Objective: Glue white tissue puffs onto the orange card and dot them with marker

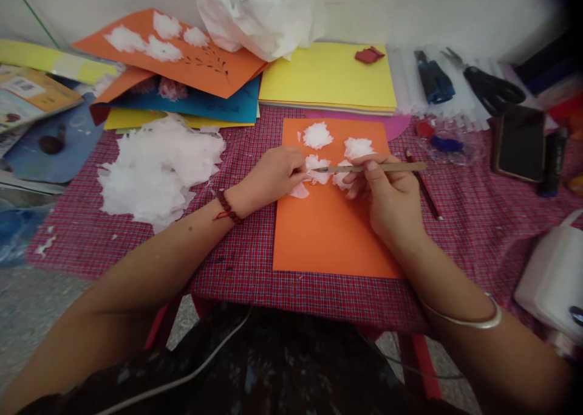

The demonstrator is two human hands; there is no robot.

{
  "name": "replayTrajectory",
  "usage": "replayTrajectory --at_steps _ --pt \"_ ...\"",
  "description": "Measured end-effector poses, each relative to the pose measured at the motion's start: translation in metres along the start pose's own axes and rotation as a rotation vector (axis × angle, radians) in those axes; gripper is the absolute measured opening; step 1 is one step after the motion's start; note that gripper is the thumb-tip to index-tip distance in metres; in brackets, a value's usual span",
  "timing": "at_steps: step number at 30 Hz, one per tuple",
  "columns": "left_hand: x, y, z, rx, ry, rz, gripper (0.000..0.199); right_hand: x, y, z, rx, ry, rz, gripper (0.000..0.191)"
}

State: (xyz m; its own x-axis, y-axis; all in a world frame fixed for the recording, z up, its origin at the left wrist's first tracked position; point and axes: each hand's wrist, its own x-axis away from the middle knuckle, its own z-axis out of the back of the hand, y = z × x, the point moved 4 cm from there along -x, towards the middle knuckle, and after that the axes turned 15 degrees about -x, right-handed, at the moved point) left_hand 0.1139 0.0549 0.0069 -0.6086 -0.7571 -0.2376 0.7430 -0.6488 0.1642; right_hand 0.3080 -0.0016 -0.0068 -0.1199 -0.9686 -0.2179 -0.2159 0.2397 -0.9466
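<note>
An orange sheet of paper (pixel 337 233) lies in front of me with several white crumpled tissue-paper flowers (pixel 317 135) on its upper half. My left hand (pixel 280 175) rests at the sheet's left edge, fingers pinched together beside a white flower (pixel 317 161); whatever they hold is hidden. A loose pale pink petal-like piece (pixel 299 190) lies just below those fingertips. My right hand (pixel 392 190) grips a thin, flat wooden stick (pixel 401 167) between thumb and fingers. The stick lies almost level over the flowers, its narrow tip reaching close to the left fingertips.
A heap of white tissue pieces (pixel 155 166) lies left. Behind are an orange card with white flowers (pixel 182 56), a yellow paper stack (pixel 328 78) and a white bag (pixel 259 14). At right are a pencil (pixel 424 184), black-handled scissors (pixel 494 90), a phone (pixel 519 141) and a white device (pixel 553 281).
</note>
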Motion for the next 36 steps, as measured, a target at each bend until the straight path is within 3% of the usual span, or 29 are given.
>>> replayTrajectory --at_steps 14,24,31,36 --pt "-0.005 -0.006 -0.013 0.284 0.015 0.233 0.011 0.009 -0.014 -0.012 0.173 -0.095 0.12 0.018" --pt "-0.005 -0.007 -0.006 0.298 -0.035 0.151 0.016 0.015 -0.016 -0.015 0.457 -0.232 0.234 0.02" --pt "-0.001 -0.009 -0.002 0.33 -0.055 0.111 0.015 0.018 -0.018 -0.019 0.523 -0.363 0.311 0.019" --pt "0.0 -0.008 -0.002 0.341 -0.057 0.115 0.012 0.015 -0.019 -0.014 0.47 -0.272 0.213 0.018"
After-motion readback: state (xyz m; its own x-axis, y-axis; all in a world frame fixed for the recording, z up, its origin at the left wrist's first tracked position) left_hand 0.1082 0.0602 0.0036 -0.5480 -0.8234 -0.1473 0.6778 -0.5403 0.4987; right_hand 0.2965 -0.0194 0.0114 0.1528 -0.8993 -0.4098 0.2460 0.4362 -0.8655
